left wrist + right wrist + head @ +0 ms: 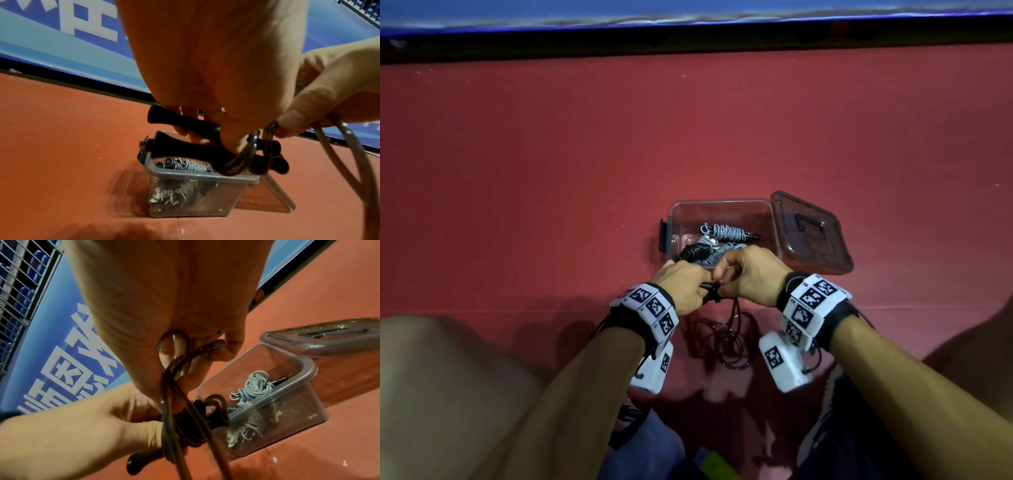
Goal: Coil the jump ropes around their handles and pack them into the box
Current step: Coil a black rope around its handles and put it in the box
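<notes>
Dark, glossy cord was what the person had in hand, and it looked slick and springy to me, the sort that wants to uncoil the moment it is let go. The left hand (681, 286) was clenched round a pair of black handles (185, 129), held side by side, with a few turns of the rope (170, 402) already lying over them just beyond its knuckles. The right hand (750, 274), touching the left, had its fingers curled on a doubled loop of that same cord, pinched close against the handles. The rest of the rope hung below both hands and lay in loose rings (729, 342) on the red floor (551, 171).

Just beyond the hands stood the clear plastic box (722, 205), open, with grey coiled ropes (726, 233) already in it and another black handle (695, 253) near the nearer wall. Its smoky lid (811, 233) leaned against the side nearest the right hand.

I judged the whole thing light, the handles stiff and easy to grip at their narrow waists, and the cord best kept taut between the two hands, each turn pinned under the left thumb. The box looked thin-walled and likely to slide if knocked.
</notes>
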The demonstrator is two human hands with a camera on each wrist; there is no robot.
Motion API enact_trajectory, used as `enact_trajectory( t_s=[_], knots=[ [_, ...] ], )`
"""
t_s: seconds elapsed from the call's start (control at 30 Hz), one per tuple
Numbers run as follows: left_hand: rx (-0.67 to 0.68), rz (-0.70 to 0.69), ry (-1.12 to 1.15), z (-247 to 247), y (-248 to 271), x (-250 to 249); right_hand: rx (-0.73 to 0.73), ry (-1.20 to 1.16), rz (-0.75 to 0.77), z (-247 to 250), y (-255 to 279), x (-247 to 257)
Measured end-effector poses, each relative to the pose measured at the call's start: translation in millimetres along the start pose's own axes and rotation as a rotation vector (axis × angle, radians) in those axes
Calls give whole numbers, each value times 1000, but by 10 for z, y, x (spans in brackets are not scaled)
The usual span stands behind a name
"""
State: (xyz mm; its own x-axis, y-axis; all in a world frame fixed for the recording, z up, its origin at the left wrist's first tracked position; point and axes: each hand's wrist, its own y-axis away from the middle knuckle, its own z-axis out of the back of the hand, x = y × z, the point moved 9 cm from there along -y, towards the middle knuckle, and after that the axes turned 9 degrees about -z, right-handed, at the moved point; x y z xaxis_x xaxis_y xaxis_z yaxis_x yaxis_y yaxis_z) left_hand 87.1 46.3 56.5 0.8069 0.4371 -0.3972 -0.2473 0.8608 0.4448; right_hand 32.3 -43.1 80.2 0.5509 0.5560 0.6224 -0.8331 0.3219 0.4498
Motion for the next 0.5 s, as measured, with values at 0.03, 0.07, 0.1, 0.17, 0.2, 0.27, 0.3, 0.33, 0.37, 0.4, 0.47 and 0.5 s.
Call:
enact_trajectory(
  t_s=[0.03, 0.07, 0.1, 0.17, 0.2, 0.27, 0.3, 0.33, 0.37, 0.4, 0.47, 0.5],
  knots=[
    [19, -6, 0, -24, -8, 16, 16, -12, 1, -8, -5, -10],
    [37, -17, -2, -45, -12, 22, 35, -17, 7, -22, -3, -9],
    [51, -25, -6, -62, -16, 28, 52, -15, 13, -38, 3, -1],
    [62, -42, -13, -72, -21, 19, 69, -8, 19, -57, 11, 6],
    [63, -56, -21, -71, -17, -5, 65, -2, 21, -52, 12, 0],
    [68, -82, -37, -71, -13, -52, 42, 40, 38, -20, 15, -7],
    [68, -95, -28, -68, -10, -66, 28, 65, 51, -2, 17, -10],
    [67, -102, -9, -64, -9, -62, 14, 76, 65, 20, 17, -10],
    [67, -106, 24, -62, -4, -50, -4, 71, 79, 51, 19, -12],
    [74, -110, 79, -61, -2, -34, -23, 54, 93, 84, 15, -19],
    [95, -122, 266, -61, 3, 4, -50, -5, 106, 146, 6, -46],
    [97, -135, 352, -46, 9, 12, -63, -33, 106, 176, -6, -71]
  ],
)
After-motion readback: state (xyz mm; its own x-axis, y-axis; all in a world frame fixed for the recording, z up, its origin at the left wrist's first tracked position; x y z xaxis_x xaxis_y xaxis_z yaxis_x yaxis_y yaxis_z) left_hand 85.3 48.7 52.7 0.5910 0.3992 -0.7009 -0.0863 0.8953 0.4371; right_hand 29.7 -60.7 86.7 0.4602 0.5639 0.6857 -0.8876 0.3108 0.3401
